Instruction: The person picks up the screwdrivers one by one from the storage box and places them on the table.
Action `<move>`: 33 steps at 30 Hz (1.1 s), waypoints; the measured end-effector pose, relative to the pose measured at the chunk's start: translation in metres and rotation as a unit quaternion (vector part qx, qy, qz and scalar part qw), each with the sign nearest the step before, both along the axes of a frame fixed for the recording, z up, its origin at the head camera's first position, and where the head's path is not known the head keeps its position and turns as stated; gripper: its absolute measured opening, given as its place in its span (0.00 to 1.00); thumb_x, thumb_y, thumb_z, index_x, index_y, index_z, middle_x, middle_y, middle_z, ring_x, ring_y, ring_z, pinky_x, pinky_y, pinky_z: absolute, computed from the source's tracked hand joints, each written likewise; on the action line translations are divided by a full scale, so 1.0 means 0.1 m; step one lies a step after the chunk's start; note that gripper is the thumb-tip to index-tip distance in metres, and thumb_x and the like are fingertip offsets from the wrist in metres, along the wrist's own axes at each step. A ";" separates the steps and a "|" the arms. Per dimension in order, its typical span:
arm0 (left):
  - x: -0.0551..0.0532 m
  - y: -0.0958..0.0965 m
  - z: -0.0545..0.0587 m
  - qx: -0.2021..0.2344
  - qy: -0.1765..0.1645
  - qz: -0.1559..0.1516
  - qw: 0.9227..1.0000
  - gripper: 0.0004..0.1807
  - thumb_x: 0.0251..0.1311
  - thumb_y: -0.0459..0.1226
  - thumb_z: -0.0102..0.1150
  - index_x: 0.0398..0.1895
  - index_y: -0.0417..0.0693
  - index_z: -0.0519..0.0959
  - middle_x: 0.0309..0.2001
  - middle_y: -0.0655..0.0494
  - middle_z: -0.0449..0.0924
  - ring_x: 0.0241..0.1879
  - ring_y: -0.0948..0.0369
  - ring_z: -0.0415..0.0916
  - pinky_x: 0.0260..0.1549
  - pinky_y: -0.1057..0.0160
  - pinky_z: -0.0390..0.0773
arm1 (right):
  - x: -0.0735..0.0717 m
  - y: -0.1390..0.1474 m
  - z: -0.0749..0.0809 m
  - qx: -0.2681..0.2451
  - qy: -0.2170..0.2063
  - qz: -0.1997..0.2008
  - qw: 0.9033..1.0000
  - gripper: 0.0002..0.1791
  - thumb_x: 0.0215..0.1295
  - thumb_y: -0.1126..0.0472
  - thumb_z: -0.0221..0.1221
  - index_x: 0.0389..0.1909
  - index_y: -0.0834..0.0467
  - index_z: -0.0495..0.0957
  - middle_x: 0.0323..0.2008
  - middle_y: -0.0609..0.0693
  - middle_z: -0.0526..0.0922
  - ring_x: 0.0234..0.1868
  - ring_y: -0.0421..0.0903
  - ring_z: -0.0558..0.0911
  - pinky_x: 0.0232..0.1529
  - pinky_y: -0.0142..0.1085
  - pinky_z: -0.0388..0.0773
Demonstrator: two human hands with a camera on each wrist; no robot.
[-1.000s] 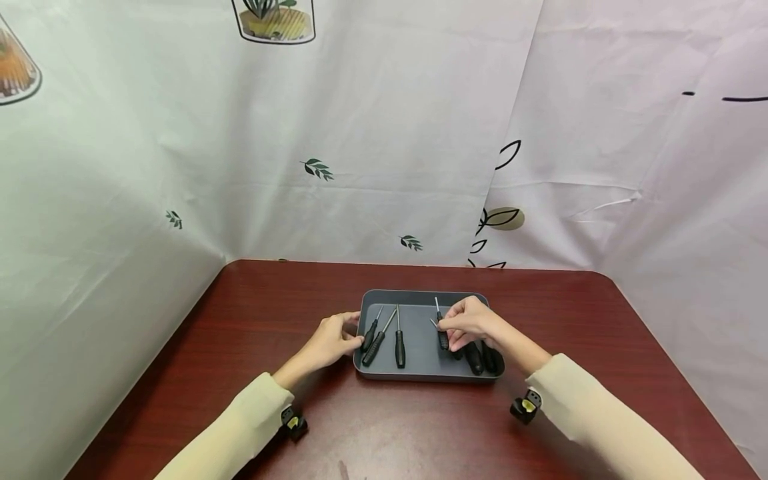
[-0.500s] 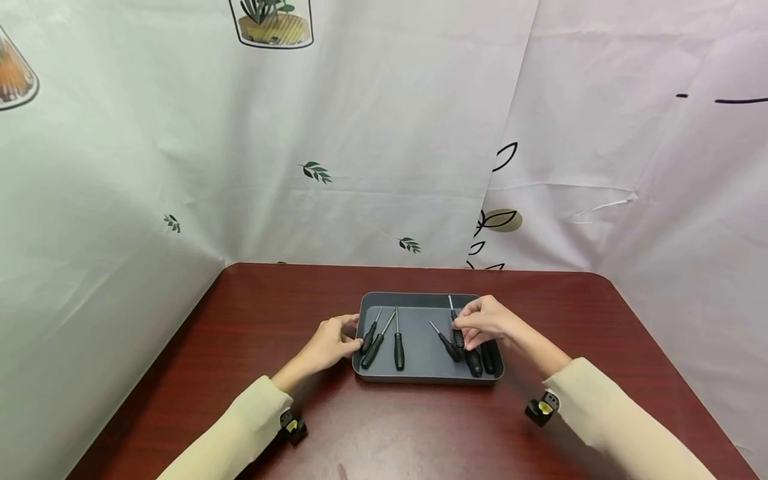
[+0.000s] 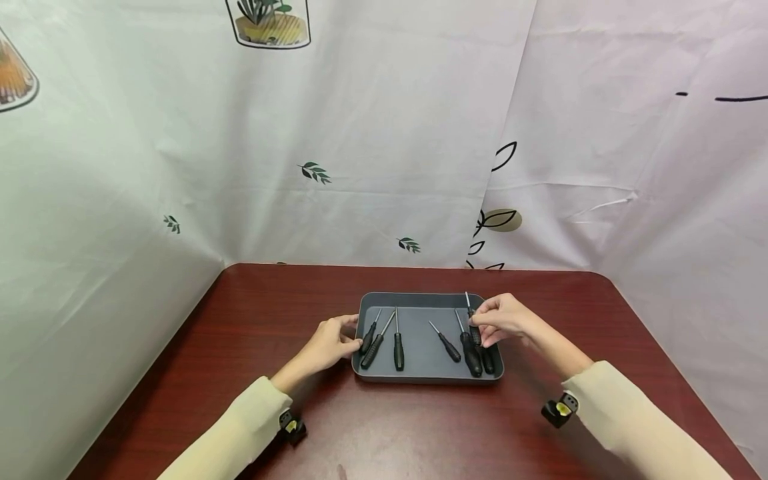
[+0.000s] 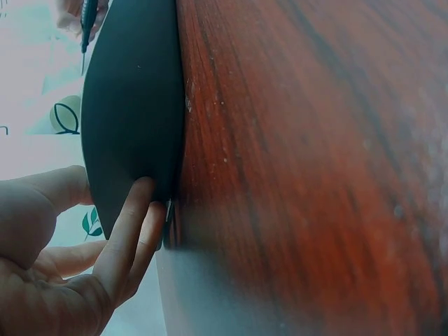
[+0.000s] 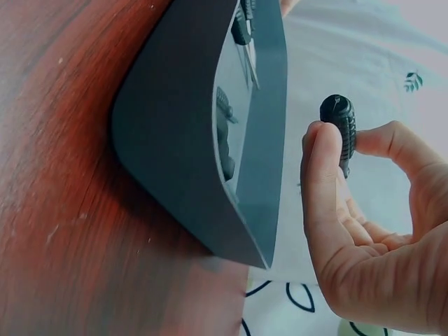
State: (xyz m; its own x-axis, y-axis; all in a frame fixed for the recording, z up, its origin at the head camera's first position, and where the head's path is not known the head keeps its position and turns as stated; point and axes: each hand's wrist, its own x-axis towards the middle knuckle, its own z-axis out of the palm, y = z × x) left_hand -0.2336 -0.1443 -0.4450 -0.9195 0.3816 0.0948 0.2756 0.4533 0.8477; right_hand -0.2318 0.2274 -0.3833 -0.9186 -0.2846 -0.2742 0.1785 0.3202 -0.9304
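Observation:
My left hand (image 3: 327, 343) holds the left wall of a grey tray (image 3: 417, 333); in the left wrist view its fingertips (image 4: 142, 187) lie against the tray's outer side. Over the tray's right end, my right hand (image 3: 505, 319) pinches a screwdriver (image 3: 475, 335) between thumb and fingers, shaft pointing away. The right wrist view shows the ribbed black handle (image 5: 346, 129) raised above the tray rim. Below it lie a thick-handled screwdriver (image 3: 471, 355) and another black handle (image 3: 489, 361), partly covered. A small screwdriver (image 3: 449, 347) rests slanted to their left.
Three more black screwdrivers lie in the tray's left part: a short one (image 3: 369, 339), a slanted one (image 3: 373, 351) and a straight one (image 3: 399, 352). The tray stands on a reddish-brown wooden table (image 3: 288, 293). A white printed cloth (image 3: 360, 133) hangs behind it.
My right hand has carried the screwdriver rightward, from over the small screwdriver to above the tray's right end, uncovering the tools beneath. The left hand stays at the tray's wall.

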 end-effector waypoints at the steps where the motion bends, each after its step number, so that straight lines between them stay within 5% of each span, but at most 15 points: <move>1: 0.00 0.00 0.00 -0.001 0.000 0.000 1.000 0.31 0.59 0.25 0.63 0.65 0.23 0.67 0.50 0.33 0.80 0.32 0.56 0.84 0.27 0.65 0.85 | 0.00 0.02 0.00 0.000 0.000 0.001 1.000 0.06 0.63 0.68 0.61 0.35 0.69 0.77 0.19 0.53 0.79 0.18 0.43 0.82 0.25 0.38 0.86; 33: 0.01 0.01 0.01 0.011 -0.004 -0.006 1.000 0.30 0.59 0.24 0.62 0.65 0.22 0.67 0.49 0.31 0.80 0.33 0.54 0.85 0.27 0.65 0.86 | 0.07 0.39 -0.09 0.007 -0.014 -0.050 0.999 0.08 0.61 0.68 0.60 0.37 0.70 0.77 0.22 0.53 0.79 0.19 0.42 0.81 0.24 0.36 0.85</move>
State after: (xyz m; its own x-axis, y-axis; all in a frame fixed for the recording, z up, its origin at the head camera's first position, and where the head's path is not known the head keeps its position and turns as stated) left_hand -0.2325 -0.1436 -0.4438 -0.9153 0.3909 0.0972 0.2751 0.4304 0.8597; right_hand -0.2244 0.2666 -0.3927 -0.9343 -0.1871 -0.3036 0.2365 0.3118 -0.9202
